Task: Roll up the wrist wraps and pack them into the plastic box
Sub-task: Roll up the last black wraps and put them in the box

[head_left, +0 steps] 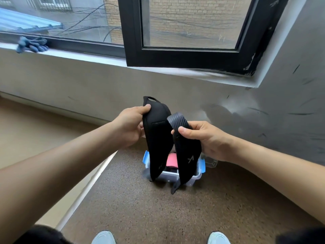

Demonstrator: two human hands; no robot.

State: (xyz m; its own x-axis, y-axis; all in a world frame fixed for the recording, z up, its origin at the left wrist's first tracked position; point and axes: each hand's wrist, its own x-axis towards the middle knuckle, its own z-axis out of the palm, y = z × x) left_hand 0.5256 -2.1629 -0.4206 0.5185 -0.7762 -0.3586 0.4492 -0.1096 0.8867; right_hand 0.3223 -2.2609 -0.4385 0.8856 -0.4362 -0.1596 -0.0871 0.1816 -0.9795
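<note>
At ten o'clock in the view, a pair of blue gloves lies on the windowsill, well apart from the work.

Near the middle, the left hand pinches the first wrist wrap near its top, thumb on the front face and fingers behind. This wrap hangs flat at full length, its lower tip pointing to six o'clock. At its three o'clock side hangs the second wrist wrap, with a ribbed strap end curling over the top. The right hand grips it there, thumb across the front and fingers curled round behind. The two wraps come close near the top; whether they touch cannot be told.

At six o'clock from the hands, the plastic box stands open on the brown floor covering, blue clips at its sides. A pink item and something dark lie inside, mostly hidden behind the wraps. A clear piece, probably the lid, lies at the box's two o'clock corner.

Neither wrap looks rolled yet, so for this pair the work seems only begun. Each must be rolled tight and set in the box. The things already inside may be packed wraps, though that is unclear.
</note>
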